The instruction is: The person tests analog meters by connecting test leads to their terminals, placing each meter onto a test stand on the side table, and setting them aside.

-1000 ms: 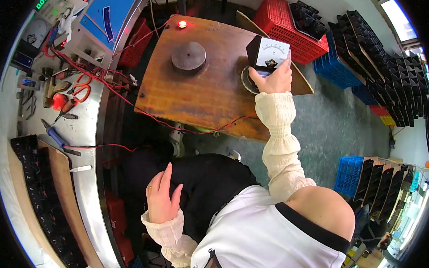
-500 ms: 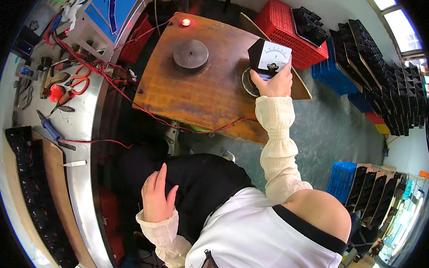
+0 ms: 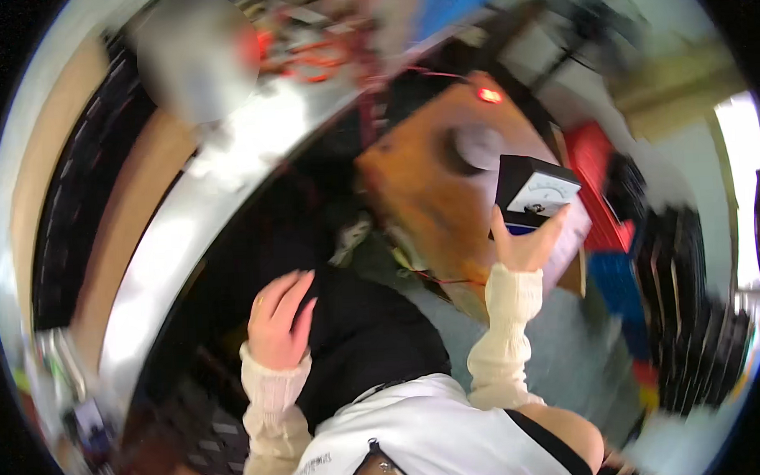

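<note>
My right hand (image 3: 527,242) grips a black analog panel meter (image 3: 539,190) with a white dial, thumb on one side and fingers on the other. The meter is held over the right part of a brown wooden table (image 3: 403,174), tilted so its dial shows. Over my dark-clothed lap hovers my left hand (image 3: 280,325), its fingers stretched out and nothing in it. A round grey metal block (image 3: 480,148) stands on the table, to the left of the meter and farther off. Motion blur softens much of the surroundings.
A red light (image 3: 490,95) glows at the table's far edge. To the left runs a metal workbench (image 3: 148,304) with a long row of black parts (image 3: 81,189) and blurred orange-handled tools (image 3: 319,62). Red (image 3: 591,176) and blue crates (image 3: 616,284) and stacked black trays (image 3: 684,311) stand right.
The view has swung left, so the table now appears farther right and the bench fills more of the left. My right hand still holds the meter; my left stays over my lap.
</note>
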The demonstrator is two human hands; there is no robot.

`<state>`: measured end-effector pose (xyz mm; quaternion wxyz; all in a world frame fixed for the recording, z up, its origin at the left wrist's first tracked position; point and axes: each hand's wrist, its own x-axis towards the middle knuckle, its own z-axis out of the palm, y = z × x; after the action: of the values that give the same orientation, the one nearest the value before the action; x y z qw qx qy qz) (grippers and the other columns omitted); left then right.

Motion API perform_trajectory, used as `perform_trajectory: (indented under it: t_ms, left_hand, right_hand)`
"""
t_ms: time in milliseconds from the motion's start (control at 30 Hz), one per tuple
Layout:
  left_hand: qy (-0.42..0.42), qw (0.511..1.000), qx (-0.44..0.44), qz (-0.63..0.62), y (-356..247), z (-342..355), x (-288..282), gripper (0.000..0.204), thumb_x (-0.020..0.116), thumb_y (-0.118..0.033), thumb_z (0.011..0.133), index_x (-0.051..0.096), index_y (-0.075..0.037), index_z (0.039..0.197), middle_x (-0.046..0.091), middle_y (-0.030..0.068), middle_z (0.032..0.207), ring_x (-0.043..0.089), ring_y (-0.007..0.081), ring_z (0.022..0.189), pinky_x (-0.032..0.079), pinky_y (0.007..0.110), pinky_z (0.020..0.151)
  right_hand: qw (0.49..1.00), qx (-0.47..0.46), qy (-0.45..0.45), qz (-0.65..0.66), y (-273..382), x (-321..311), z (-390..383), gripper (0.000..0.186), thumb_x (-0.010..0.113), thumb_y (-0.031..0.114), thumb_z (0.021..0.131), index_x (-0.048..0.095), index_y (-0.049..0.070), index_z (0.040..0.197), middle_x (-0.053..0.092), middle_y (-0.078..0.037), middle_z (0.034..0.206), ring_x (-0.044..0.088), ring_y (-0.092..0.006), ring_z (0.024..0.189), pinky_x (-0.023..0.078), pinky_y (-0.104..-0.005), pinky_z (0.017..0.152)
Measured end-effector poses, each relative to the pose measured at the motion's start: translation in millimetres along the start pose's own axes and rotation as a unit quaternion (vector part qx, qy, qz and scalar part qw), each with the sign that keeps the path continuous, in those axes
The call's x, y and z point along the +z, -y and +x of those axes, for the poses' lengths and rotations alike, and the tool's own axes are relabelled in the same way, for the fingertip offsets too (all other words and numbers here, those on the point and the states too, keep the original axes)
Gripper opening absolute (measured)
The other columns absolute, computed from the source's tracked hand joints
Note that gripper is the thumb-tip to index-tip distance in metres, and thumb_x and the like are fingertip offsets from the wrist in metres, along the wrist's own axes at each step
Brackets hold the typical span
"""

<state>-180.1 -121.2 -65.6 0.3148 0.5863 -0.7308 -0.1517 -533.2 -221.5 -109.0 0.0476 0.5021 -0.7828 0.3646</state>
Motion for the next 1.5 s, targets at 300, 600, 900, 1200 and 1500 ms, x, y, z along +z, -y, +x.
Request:
perform_trajectory:
  t_ms: [300, 600, 900, 1200, 1500]
  left_hand:
    - [-0.268, 0.956, -0.120, 0.008, 27, -6, -55, 0.106, 0.076, -0.012, 0.079, 0.006, 0.003, 0.157, 0.024, 0.0307, 0.156, 0.030, 0.0452, 0.143, 0.027, 0.047, 0.117]
    - [-0.225, 0.953, -0.141, -0.147, 99, -3, -115, 0.100, 0.087, -0.014, 0.066, 0.033, -0.007, 0.150, 0.050, 0.0171, 0.141, 0.049, 0.0315, 0.130, 0.036, 0.042, 0.113]
    - [-0.244, 0.948, -0.134, -0.153, 99, -5, -108, 0.097, 0.085, -0.013, 0.068, 0.034, -0.010, 0.150, 0.057, 0.0190, 0.133, 0.054, 0.0358, 0.124, 0.039, 0.043, 0.109]
    - [-0.235, 0.945, -0.136, -0.184, 99, 2, -109, 0.100, 0.084, -0.009, 0.068, 0.030, -0.009, 0.152, 0.054, 0.0182, 0.135, 0.052, 0.0315, 0.128, 0.037, 0.042, 0.111]
    - [-0.200, 0.944, -0.159, -0.211, 92, 1, -117, 0.105, 0.086, -0.009, 0.069, 0.025, -0.008, 0.155, 0.047, 0.0164, 0.142, 0.045, 0.0264, 0.133, 0.035, 0.038, 0.113]
  right_hand:
    - [0.812, -0.413, 0.295, 0.289, 264, 20, -135, 0.115, 0.088, 0.026, 0.059, 0.027, -0.007, 0.151, 0.048, -0.028, 0.139, 0.051, -0.0404, 0.124, 0.039, -0.0478, 0.098]
    - [0.779, -0.346, 0.360, 0.380, 266, 36, -131, 0.068, 0.082, 0.008, 0.076, 0.050, -0.006, 0.135, 0.056, -0.024, 0.127, 0.061, -0.0347, 0.109, 0.051, -0.0392, 0.091]
    - [0.758, -0.192, 0.466, 0.414, 244, 19, -142, 0.028, 0.076, 0.002, 0.086, 0.062, -0.003, 0.109, 0.070, -0.011, 0.095, 0.069, -0.0153, 0.081, 0.055, -0.0281, 0.077]
    - [0.750, -0.156, 0.479, 0.428, 248, 18, -139, 0.025, 0.074, 0.003, 0.087, 0.063, -0.003, 0.109, 0.071, -0.010, 0.094, 0.068, -0.0134, 0.078, 0.055, -0.0272, 0.073]
    - [0.772, -0.246, 0.397, 0.431, 245, 30, -138, 0.017, 0.077, 0.004, 0.086, 0.066, -0.001, 0.098, 0.067, -0.008, 0.078, 0.061, -0.0099, 0.064, 0.049, -0.0247, 0.059]
